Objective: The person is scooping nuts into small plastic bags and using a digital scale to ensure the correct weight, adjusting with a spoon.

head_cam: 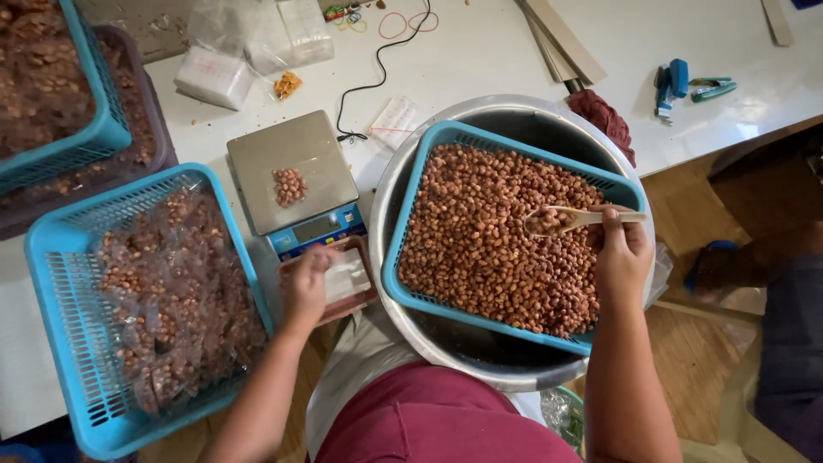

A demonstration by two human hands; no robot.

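My right hand (619, 250) grips a pale wooden spoon (573, 219) loaded with peanuts, held over a blue basket (417, 176) full of roasted peanuts. That basket rests in a large metal basin (403, 321). My left hand (307, 283) reaches down onto a small brown tray of clear plastic bags (347, 283) just in front of a digital scale (296, 176). A small packet of peanuts (290, 185) lies on the scale's steel platform.
A blue basket (60, 283) of bagged peanuts sits at the left. More peanut baskets (103, 120) stand at the far left. Plastic bags (249, 47), rubber bands (394, 24), a black cable, a stapler (673, 84) and a red cloth (604, 116) lie on the white table. Another person's leg is at the right.
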